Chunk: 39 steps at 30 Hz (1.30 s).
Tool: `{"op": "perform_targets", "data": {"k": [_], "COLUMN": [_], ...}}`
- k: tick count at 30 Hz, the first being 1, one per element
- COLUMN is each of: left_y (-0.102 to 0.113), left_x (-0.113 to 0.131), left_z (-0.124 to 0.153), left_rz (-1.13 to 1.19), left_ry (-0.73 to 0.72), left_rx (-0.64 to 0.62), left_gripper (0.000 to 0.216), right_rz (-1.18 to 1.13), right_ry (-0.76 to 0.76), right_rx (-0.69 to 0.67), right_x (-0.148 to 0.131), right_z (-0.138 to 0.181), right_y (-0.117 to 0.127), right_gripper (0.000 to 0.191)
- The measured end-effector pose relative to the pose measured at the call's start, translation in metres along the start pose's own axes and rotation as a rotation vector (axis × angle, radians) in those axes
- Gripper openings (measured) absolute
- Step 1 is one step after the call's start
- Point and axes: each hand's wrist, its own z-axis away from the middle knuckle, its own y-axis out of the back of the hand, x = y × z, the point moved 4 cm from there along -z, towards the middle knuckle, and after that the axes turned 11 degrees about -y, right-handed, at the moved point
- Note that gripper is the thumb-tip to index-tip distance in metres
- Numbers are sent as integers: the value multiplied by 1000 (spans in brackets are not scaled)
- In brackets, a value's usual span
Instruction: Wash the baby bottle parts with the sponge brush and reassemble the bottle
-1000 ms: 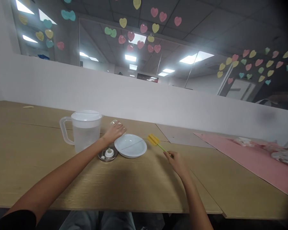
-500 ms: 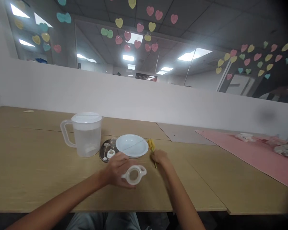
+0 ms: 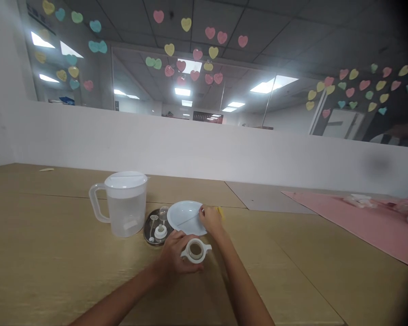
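My left hand is wrapped round a white two-handled baby bottle, its open mouth facing me. My right hand is closed at the right rim of a shallow white bowl, fingertips pinched at the end of a thin stick lying across it. A yellow item shows partly behind the right hand. Left of the bowl, a round metal tray carries a white bottle collar with teat, a straw with a weighted end and a clear domed cap.
A lidded, translucent jug holding clear liquid stands left of the tray, handle to the left. A pink mat with clear packaging lies at the right. A white wall rises behind the wooden table.
My right hand has left the yellow item and moved left to the bowl's rim. My left hand still holds the bottle, now turned slightly. The view has shifted a little.
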Motion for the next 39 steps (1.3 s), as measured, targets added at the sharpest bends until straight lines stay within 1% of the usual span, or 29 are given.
{"op": "perform_targets", "data": {"k": [3,8,10,13,15,17,19,20,21,22,23,24,26,28,30,31,35,39], "left_y": [0,3,3,2,3,9,21,29,37,44,50,55,61,62,60,58,55,53], "left_x": [-4,-8,-10,-11,-11,-11,-15,-20,-28,-37,-47,-57,-73,-83,-86,-86,-90,-98], "left_z": [-3,-6,-6,-3,-1,2,6,8,11,14,17,19,25,28,28,27,28,33], "left_rz": [-11,-12,-21,-36,-64,-107,-161,-193,-232,-277,-331,-390,-492,-542,-543,-538,-526,-513], "left_ry": [27,105,153,219,181,53,-67,-84,-60,-1,83,183,393,548,628,651,756,834], "left_rx": [-37,-78,-74,-69,-71,-48,10,42,66,66,45,-1,-145,-299,-407,-440,-515,-575], "left_gripper": [57,55,63,85,94,91,74,60,46,34,31,32,34,34,35,35,39,44], "right_rz": [-29,-46,-47,-46,-38,-21,-3,3,5,4,-1,-10,-40,-79,-122,-142,-223,-428], "right_ry": [72,138,155,169,162,141,115,102,90,79,68,58,40,24,10,4,-14,-58], "right_rx": [-76,-184,-222,-269,-288,-303,-316,-319,-318,-314,-305,-291,-250,-196,-143,-122,-57,26], "right_x": [-7,-11,-11,-11,-11,-12,-14,-14,-15,-15,-15,-15,-15,-14,-13,-12,-8,3], "right_z": [-3,1,2,4,3,3,4,4,4,4,5,5,5,5,5,5,5,6], "right_y": [-9,-18,-20,-22,-22,-22,-22,-22,-22,-22,-22,-21,-19,-16,-11,-9,-5,-4], "right_gripper": [32,35,36,38,39,39,37,35,33,31,30,29,29,29,30,30,31,30]}}
